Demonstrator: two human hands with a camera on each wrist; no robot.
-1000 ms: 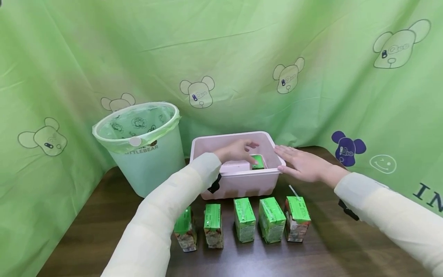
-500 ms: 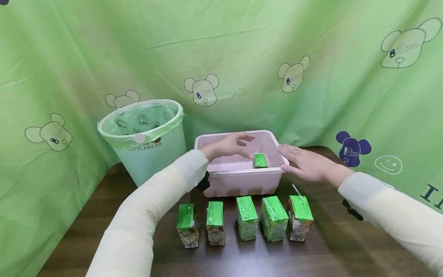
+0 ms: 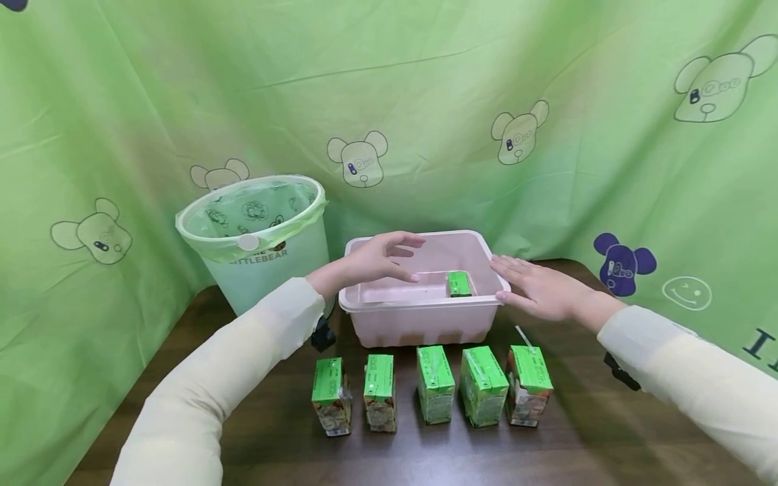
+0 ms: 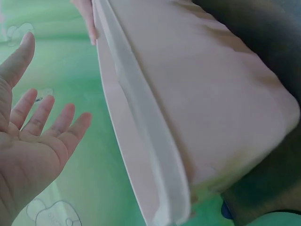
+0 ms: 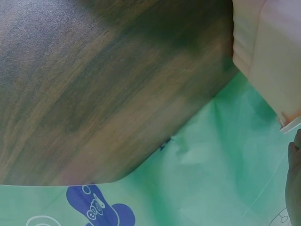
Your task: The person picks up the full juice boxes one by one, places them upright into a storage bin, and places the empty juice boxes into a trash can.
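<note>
In the head view a pink plastic bin [image 3: 425, 324] stands at the back of the table, with one green-topped drink carton [image 3: 459, 284] inside at its right end. My left hand [image 3: 379, 258] hovers over the bin's left part, fingers spread and holding nothing. The left wrist view shows that same hand [image 4: 37, 146] with its palm bare, beside the bin's rim [image 4: 141, 113]. My right hand [image 3: 541, 287] lies with straight fingers against the bin's right rim. Several more drink cartons [image 3: 435, 385] stand upright in a row in front of the bin; the rightmost carton [image 3: 529, 385] has a straw sticking up.
A pale green trash can [image 3: 267, 270] with a bag liner stands left of the bin. Behind everything hangs a green printed curtain [image 3: 425, 88]. The dark wood table [image 3: 462, 459] ends in a rounded corner at the back right.
My left hand has drawn left and up, away from the carton inside the bin. The right hand stays at the right rim. The view has shifted slightly.
</note>
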